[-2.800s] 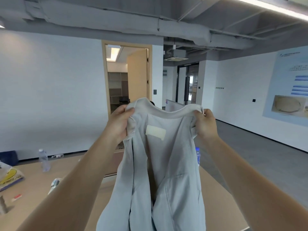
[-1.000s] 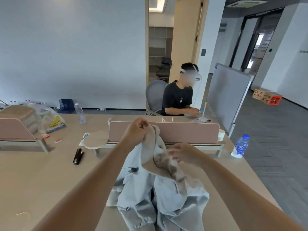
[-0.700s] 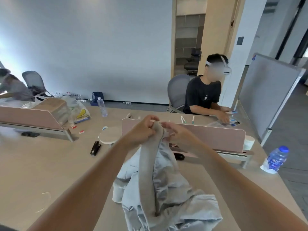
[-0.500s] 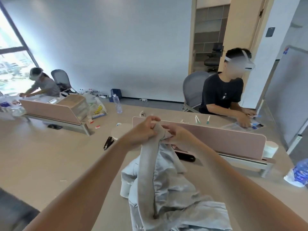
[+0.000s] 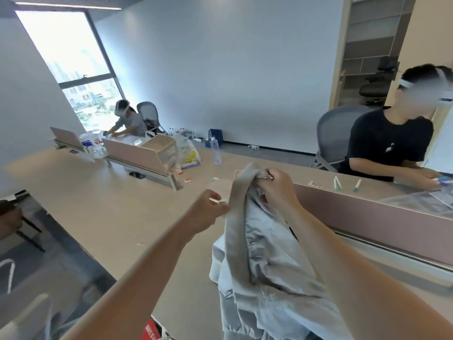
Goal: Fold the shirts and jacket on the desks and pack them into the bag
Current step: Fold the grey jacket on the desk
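Observation:
A pale blue-grey jacket hangs folded lengthwise, its lower part bunched on the beige desk. Its grey collar band runs up the left side to the top. My right hand grips the top of the jacket at the collar, fingers curled into the cloth. My left hand pinches the edge of the grey band a little lower and to the left. No bag for packing is clearly visible.
A pink desk divider runs behind the jacket, with a seated person in black beyond it. Further left stand another divider, plastic bags and a water bottle. A red item lies at the desk's near edge.
The jacket came down from held-up and spread to folded lengthwise with its bottom on the desk. My view swung left. My left hand slid down off the top to the band's edge.

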